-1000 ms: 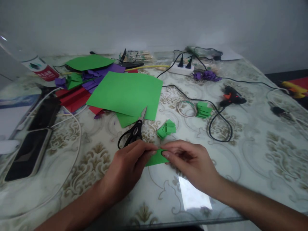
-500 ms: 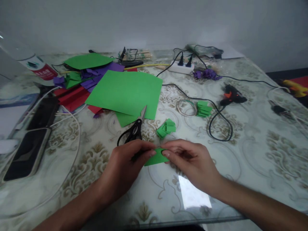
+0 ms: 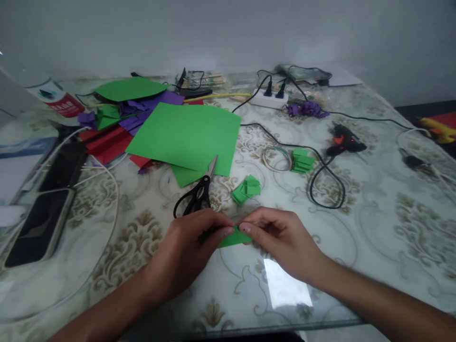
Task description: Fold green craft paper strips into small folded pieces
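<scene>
My left hand (image 3: 187, 247) and right hand (image 3: 287, 242) each have thumb and fingers pinched together on the far edge of one small piece of green paper (image 3: 233, 239), held towards the middle of the tabletop's (image 3: 356, 285) near edge. What shows of it is flat, so I judge its folding barely begun; any crease under my fingertips I can't tell. Just beyond lies one folded green bundle (image 3: 246, 190), and a second green bundle (image 3: 302, 161) further right, both seemingly done. The scissors' (image 3: 199, 192) tips overlap a large green sheet (image 3: 188, 135), unfolded, nearer the far left corner.
</scene>
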`<state>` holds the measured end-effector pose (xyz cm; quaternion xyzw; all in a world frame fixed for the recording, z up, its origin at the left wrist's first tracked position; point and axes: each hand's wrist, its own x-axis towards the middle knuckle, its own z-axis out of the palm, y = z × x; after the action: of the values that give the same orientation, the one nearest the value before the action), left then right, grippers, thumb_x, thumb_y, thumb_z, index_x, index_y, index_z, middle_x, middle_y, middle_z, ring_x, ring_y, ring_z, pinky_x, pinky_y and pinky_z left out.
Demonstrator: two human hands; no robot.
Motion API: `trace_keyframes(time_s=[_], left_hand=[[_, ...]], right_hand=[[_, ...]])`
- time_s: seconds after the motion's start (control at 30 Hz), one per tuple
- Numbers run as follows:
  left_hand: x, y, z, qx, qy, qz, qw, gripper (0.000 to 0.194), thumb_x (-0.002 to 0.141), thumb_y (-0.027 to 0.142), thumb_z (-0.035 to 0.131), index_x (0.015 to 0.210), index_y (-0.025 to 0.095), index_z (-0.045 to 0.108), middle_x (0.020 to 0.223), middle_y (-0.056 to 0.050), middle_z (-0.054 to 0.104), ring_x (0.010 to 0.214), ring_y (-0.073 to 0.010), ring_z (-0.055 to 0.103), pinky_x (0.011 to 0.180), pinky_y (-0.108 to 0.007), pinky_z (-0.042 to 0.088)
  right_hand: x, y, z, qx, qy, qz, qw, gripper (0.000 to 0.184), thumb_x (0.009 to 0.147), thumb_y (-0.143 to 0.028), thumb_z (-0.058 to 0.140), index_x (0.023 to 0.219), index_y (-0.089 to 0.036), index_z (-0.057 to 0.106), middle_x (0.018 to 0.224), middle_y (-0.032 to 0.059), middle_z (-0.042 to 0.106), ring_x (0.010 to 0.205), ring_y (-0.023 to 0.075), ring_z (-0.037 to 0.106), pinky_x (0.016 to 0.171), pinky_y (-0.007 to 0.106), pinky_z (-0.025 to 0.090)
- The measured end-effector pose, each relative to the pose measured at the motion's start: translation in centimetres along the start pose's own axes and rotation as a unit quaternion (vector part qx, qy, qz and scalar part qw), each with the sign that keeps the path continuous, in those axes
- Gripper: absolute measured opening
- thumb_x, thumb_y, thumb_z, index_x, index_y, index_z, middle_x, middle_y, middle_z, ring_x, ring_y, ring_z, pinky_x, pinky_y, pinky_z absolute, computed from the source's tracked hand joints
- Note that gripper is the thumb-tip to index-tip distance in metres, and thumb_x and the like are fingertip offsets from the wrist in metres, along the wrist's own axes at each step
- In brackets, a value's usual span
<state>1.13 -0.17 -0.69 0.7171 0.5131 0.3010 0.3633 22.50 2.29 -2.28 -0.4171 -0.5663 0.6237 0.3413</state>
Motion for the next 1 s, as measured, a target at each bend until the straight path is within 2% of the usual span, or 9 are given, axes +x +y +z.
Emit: trace_keyframes(time_s=[0.23,0.37,0.53,0.77,0.87,1.0], left_hand=[[-0.02,0.03,0.04,0.004,0.003,0.003,1.000,0.012,0.098,0.018,0.065,0.095,0.026,0.073,0.088,0.008,0.076,0.080,-0.0100,0.070,0.075,-0.020,0.050],[0.13,-0.11,-0.03,0.013,0.041,-0.011,0.999,0.009,0.096,0.019,0.066,0.093,0.025,0.073,0.086,0.007,0.077,0.077,-0.0105,0.069,0.072,-0.020,0.050],[0.20,0.05,-0.03,0.005,0.066,-0.027,0.997,0.009,0.095,0.021,0.066,0.091,0.024,0.073,0.082,0.005,0.076,0.072,-0.0109,0.067,0.067,-0.021,0.051],[0.29,0.02,0.06,0.005,0.070,-0.015,0.997,0.010,0.095,0.021,0.065,0.090,0.024,0.073,0.080,0.005,0.075,0.070,-0.0106,0.066,0.067,-0.021,0.051],[0.27,-0.09,0.04,0.005,0.075,0.000,0.997,0.008,0.096,0.021,0.066,0.091,0.023,0.072,0.082,0.005,0.075,0.071,-0.0106,0.066,0.067,-0.021,0.052],[0.31,-0.04,-0.03,0.005,0.078,0.048,0.996,0.007,0.095,0.016,0.069,0.093,0.022,0.071,0.084,0.003,0.073,0.075,-0.0110,0.068,0.070,-0.021,0.053]], right_hand=[[-0.10,0.35,-0.06,0.012,0.016,0.014,1.000,0.015,0.088,-0.033,0.079,0.084,-0.018,0.079,0.075,0.0013,0.076,0.067,0.0114,0.065,0.062,0.021,0.051],[0.24,0.51,-0.16,0.043,0.002,0.036,0.998,0.019,0.085,-0.037,0.082,0.089,-0.019,0.079,0.078,0.0025,0.078,0.071,0.0126,0.069,0.066,0.022,0.054],[0.40,0.28,-0.43,0.062,-0.018,0.074,0.995,0.027,0.082,-0.044,0.084,0.081,-0.018,0.079,0.075,0.0040,0.079,0.068,0.0123,0.072,0.065,0.022,0.059],[0.48,0.29,-0.38,0.064,-0.009,0.060,0.996,0.029,0.079,-0.045,0.086,0.080,-0.017,0.078,0.076,0.0040,0.079,0.067,0.0115,0.073,0.065,0.021,0.060],[0.57,0.70,-0.24,0.085,-0.008,0.068,0.994,0.031,0.080,-0.045,0.086,0.088,-0.017,0.076,0.077,0.0035,0.078,0.069,0.0125,0.074,0.067,0.023,0.061],[0.55,0.68,-0.16,0.117,-0.007,0.094,0.989,0.036,0.086,-0.045,0.081,0.107,-0.018,0.071,0.070,-0.0001,0.076,0.060,0.0116,0.072,0.060,0.022,0.062]])
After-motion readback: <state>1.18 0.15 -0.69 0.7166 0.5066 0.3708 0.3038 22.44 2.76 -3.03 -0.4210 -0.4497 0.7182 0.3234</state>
